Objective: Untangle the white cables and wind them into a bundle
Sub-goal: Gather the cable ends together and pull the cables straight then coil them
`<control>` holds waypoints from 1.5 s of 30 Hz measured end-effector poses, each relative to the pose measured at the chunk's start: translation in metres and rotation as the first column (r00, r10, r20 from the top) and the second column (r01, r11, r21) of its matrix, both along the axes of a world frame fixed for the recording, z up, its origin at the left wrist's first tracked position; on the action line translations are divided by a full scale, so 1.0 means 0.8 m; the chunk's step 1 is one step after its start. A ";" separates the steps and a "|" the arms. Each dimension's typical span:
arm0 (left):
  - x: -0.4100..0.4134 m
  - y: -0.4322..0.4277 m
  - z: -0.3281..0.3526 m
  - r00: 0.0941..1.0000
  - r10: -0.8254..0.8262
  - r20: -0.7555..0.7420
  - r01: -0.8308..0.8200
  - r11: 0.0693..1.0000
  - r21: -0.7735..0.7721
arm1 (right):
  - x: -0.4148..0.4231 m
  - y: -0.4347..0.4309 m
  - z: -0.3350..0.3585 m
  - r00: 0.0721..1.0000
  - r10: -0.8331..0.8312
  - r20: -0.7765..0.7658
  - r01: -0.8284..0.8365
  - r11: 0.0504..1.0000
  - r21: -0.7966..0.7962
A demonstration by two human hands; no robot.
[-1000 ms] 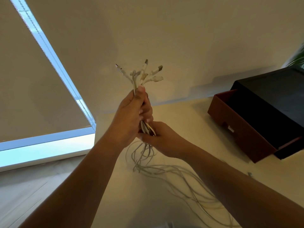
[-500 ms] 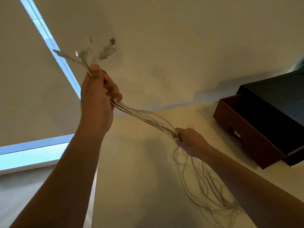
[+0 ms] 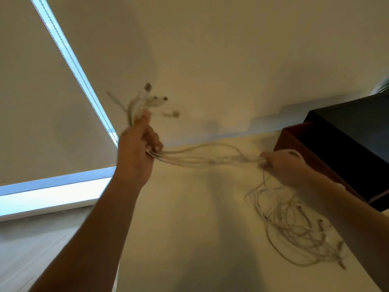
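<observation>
Several white cables [image 3: 202, 157] stretch in a slack span between my two hands above the cream table [image 3: 189, 207]. My left hand [image 3: 136, 152] is raised at centre left and grips them near their plug ends [image 3: 154, 100], which fan out above my fist. My right hand [image 3: 280, 165] is closed around the same strands farther right, close to the brown box. Below my right hand the rest of the cables [image 3: 294, 226] hang down and lie in a loose tangle on the table.
A brown open box with a dark lid [image 3: 336, 152] stands at the table's right, against the wall. A window with drawn blinds [image 3: 52, 123] fills the left. A green plant leaf [image 3: 384, 85] peeks in at the far right edge.
My hands have pulled apart from a tight grip near each other. The right hand slid along the strands toward the box, and the left hand came back down from its higher position.
</observation>
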State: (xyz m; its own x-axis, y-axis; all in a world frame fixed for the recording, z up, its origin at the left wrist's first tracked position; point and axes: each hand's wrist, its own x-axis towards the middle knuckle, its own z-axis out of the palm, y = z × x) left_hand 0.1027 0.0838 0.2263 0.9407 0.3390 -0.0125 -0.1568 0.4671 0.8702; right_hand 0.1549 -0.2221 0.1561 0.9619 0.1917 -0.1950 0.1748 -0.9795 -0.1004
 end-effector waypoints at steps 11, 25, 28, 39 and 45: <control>-0.009 -0.030 -0.062 0.986 -0.059 -0.157 0.041 0.993 -0.115 | -0.064 0.073 0.052 0.951 0.260 0.169 -0.240 0.962 -0.128; -0.016 -0.044 -0.055 0.953 -0.278 -0.119 0.267 0.959 -0.098 | -0.067 0.139 0.000 0.777 0.479 0.409 -0.530 0.848 0.014; -0.018 -0.044 -0.049 0.954 -0.259 -0.155 0.258 0.966 -0.025 | -0.059 0.137 -0.002 0.784 0.485 0.389 -0.540 0.840 0.042; -0.018 -0.037 -0.047 0.975 -0.147 -0.165 0.205 0.877 0.434 | -0.035 0.092 0.034 0.769 0.428 0.475 -0.500 0.865 0.030; -0.015 -0.040 -0.044 0.826 -0.393 -0.403 0.563 0.593 0.575 | -0.036 0.091 0.056 0.858 0.391 0.333 -0.491 0.815 0.308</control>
